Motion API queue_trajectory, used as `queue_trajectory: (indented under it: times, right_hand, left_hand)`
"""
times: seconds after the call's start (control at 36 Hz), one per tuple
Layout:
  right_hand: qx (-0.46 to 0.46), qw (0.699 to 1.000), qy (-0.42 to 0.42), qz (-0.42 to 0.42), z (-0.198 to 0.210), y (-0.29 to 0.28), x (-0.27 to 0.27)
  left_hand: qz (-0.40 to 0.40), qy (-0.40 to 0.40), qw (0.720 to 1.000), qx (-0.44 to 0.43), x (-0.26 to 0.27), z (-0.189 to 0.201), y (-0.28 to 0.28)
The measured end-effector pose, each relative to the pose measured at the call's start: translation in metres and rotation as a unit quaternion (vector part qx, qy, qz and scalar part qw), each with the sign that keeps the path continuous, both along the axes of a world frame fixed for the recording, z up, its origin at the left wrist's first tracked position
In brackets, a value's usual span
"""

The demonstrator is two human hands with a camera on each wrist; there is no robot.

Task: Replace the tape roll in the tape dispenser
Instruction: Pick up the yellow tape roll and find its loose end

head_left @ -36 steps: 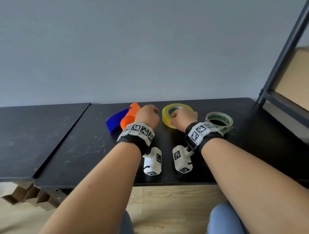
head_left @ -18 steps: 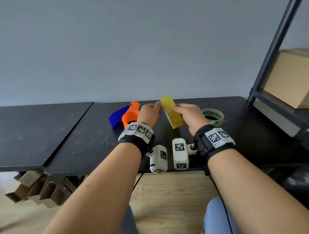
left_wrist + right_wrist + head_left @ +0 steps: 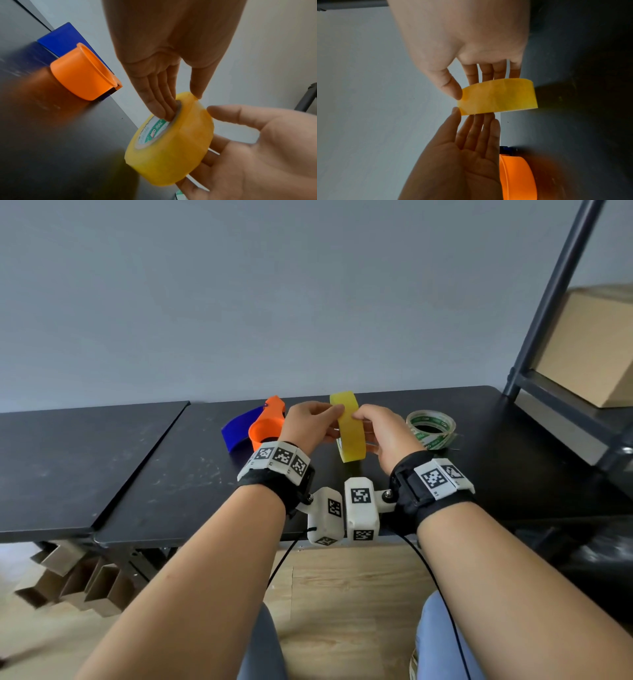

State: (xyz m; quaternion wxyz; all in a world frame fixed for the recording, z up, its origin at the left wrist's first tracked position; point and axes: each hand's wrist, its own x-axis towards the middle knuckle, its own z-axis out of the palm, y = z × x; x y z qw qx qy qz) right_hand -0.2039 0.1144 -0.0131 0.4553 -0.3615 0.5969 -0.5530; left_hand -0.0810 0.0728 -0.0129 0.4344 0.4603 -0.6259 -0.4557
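A yellow tape roll (image 3: 349,433) stands on edge in the air just above the black table (image 3: 178,474), held between both hands. My left hand (image 3: 308,422) pinches it, fingers reaching into the printed core (image 3: 154,132) and thumb on the rim. My right hand (image 3: 380,429) grips the other side, thumb on the outer band (image 3: 498,97) and fingers behind the far face. The orange and blue tape dispenser (image 3: 269,426) lies on the table just left of my left hand, its orange drum (image 3: 80,79) bare. A nearly used-up roll with a green-printed core (image 3: 431,428) lies flat at the right.
A dark metal shelf frame (image 3: 555,302) with a cardboard box (image 3: 589,347) stands at the right end of the table. A second black table (image 3: 68,460) adjoins on the left. The table's front edge runs just under my wrists.
The yellow roll lay flat on the table under my right hand; it now stands upright, lifted. My left hand came off the dispenser and onto the roll.
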Motion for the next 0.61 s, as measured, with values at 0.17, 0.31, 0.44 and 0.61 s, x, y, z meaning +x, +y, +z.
queue_trajectory:
  times: [0.17,0.31,0.44,0.61]
  right_hand:
    - [0.008,1.000,0.013,-0.014,0.002,-0.003,-0.003]
    - [0.022,0.999,0.031,-0.011,0.001,-0.005,-0.008]
    - [-0.006,1.000,0.030,0.007,-0.007,-0.002,-0.011]
    - [-0.006,1.000,0.021,0.016,-0.004,-0.001,-0.008]
  left_hand:
    - [0.011,-0.024,0.999,-0.019,-0.008,-0.003,-0.007]
    - [0.026,-0.039,0.999,-0.028,-0.014,-0.002,-0.012]
    - [0.044,-0.059,0.997,-0.035,-0.016,-0.001,-0.015]
    - [0.019,-0.057,0.998,-0.013,-0.015,0.004,-0.013]
